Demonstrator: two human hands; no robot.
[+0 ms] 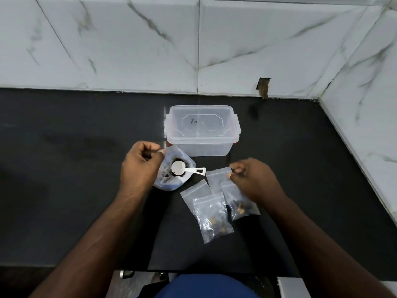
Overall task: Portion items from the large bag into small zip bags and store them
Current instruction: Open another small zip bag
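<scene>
Two hands over black counter [64, 168]: L hand [139, 162] pinching rim of large bag [174, 171], white scoop [182, 168] resting in bag mouth just right of the grip. R hand [251, 179] pinching top edge of empty small zip bag [216, 178]; two filled zip bags [212, 218] [240, 203] flat below, w/ another empty one. Clear lidded container [202, 130] behind, handwritten mark on lid, unreadable.

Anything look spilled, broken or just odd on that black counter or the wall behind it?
No spill shows on the counter. The odd spot is the wall tile: a rough rectangular hole at its base, right of the closed plastic box, with brownish staining running down to the counter.
</scene>
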